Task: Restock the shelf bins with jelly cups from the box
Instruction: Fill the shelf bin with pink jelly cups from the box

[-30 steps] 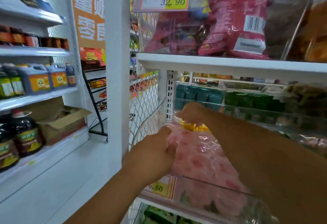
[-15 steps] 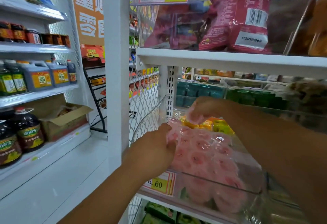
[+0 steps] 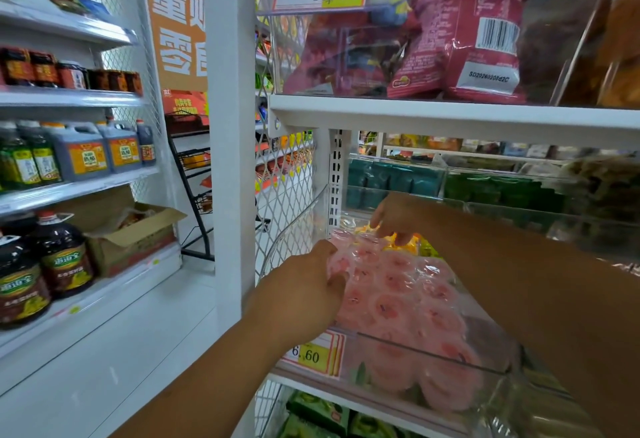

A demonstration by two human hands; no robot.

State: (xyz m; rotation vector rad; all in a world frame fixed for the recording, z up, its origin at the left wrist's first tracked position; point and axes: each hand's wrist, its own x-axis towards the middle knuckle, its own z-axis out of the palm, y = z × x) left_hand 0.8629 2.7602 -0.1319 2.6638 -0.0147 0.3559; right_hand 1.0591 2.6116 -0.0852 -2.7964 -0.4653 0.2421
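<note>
Inside the clear bin (image 3: pixel 433 354), the jelly cup pack (image 3: pixel 398 292) is pinched by the left grip (image 3: pixel 304 285) and right grip (image 3: pixel 391 219), likely for settling it flat.

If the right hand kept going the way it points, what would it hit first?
Probably the clear bin wall just to its left, then the mesh behind it; depth is hard to judge.

- We are seeing the jelly cups (image 3: pixel 398 285) through thin, crinkled, glossy clear plastic wrap.
- We are looking through the bin (image 3: pixel 294 226), made of smooth transparent hard plastic.
- We are reading the shelf (image 3: pixel 450 115) as smooth white painted metal.
- We are finding the cardboard box (image 3: pixel 138 237) matt brown.
- We are seeing snack bags (image 3: pixel 478 39) in glossy red film.
</note>
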